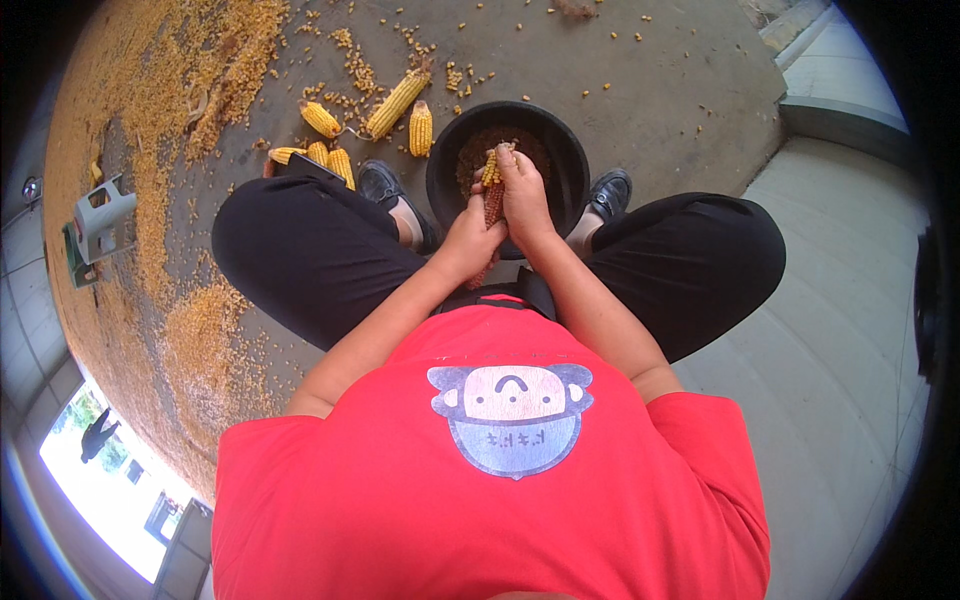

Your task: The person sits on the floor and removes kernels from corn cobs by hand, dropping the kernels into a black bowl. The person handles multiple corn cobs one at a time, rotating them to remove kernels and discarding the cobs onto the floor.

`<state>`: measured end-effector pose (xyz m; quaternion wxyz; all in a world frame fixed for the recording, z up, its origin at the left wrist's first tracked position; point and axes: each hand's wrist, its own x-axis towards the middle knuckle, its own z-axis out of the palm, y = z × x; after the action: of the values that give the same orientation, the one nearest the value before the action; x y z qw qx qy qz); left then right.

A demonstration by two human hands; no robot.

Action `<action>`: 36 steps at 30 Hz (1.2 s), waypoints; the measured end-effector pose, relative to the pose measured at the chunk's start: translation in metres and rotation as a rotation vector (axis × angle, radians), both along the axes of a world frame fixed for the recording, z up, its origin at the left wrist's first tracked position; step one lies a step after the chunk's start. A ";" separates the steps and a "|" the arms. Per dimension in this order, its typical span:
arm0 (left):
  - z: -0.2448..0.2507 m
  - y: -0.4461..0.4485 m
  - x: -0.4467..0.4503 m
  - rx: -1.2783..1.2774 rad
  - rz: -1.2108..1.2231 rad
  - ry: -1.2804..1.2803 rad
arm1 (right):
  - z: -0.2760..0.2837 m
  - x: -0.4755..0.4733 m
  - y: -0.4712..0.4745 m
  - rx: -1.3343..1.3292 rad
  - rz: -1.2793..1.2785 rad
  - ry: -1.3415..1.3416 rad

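A partly shelled corn cob (pixel 493 201) is held over a round black tub (pixel 564 150) between my feet. Its lower part is bare and reddish, and yellow kernels remain near its upper end. My left hand (pixel 471 236) grips the bare part. My right hand (pixel 523 187) is closed around the upper part, its thumb by the kernels. Loose material (pixel 472 154) lies in the bottom of the tub; my hands hide part of it. Left of the tub, an upright-lying yellow ear of corn (pixel 421 129) rests beside a longer ear (pixel 397 103).
More ears of corn (pixel 320 118) lie at the left, some by a dark flat object (pixel 311 168) near my knee. Loose kernels (pixel 202 67) cover much of the floor at the left, where a grey plastic stool (pixel 105 217) stands. A raised ledge (pixel 840 124) runs at the right.
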<state>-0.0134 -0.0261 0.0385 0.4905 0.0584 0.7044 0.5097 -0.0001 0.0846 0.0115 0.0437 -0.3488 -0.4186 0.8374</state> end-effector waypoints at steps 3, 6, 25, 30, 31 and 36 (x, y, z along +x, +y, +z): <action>-0.001 0.000 0.000 -0.001 -0.008 0.024 | 0.001 0.001 0.000 -0.005 -0.017 0.018; 0.000 0.000 0.000 -0.013 -0.006 0.014 | -0.001 0.002 -0.001 0.020 -0.018 0.045; 0.001 0.000 -0.003 -0.112 -0.049 -0.022 | -0.003 0.003 -0.001 -0.001 -0.027 0.053; -0.012 -0.002 0.000 -0.032 0.014 0.079 | -0.007 0.001 -0.003 -0.117 -0.055 0.074; -0.010 -0.002 -0.001 -0.050 0.019 0.051 | -0.006 0.002 -0.005 -0.106 -0.031 0.068; -0.001 0.001 -0.003 -0.057 0.070 -0.057 | -0.009 0.006 -0.006 -0.061 0.031 0.096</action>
<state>-0.0161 -0.0256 0.0380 0.4939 0.0053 0.7060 0.5076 0.0054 0.0791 0.0028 0.0402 -0.3029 -0.3957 0.8661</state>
